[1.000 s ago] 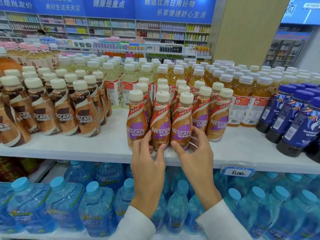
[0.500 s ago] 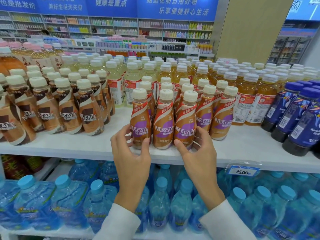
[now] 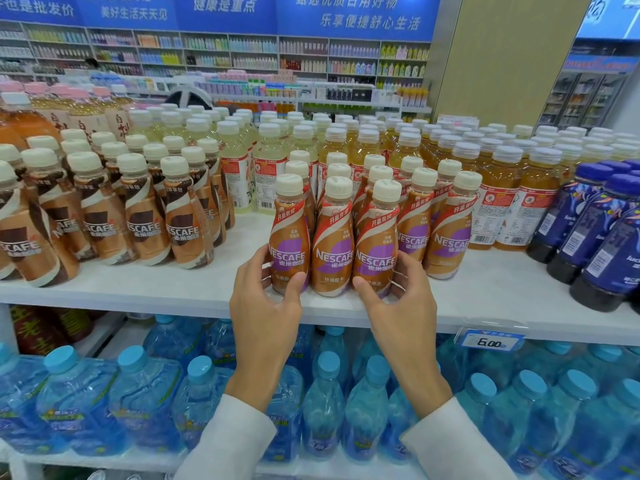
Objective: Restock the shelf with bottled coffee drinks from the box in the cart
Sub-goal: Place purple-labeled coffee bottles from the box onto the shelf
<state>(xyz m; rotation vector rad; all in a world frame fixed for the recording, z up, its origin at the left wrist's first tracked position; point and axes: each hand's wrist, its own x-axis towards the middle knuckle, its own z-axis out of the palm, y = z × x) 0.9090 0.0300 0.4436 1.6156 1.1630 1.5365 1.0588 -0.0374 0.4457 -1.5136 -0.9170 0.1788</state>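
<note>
As my left hand (image 3: 266,306) curls round leftmost bottle (image 3: 289,237), right hand (image 3: 398,306) round third bottle (image 3: 375,244) | step: squaring front row | next: release, fetch more

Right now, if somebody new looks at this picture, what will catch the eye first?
The left hand grips the left coffee bottle and the right hand grips the right coffee bottle of the front three, near the edge of the white shelf. Blue-capped water bottles fill the shelf below, under a price tag.
</note>
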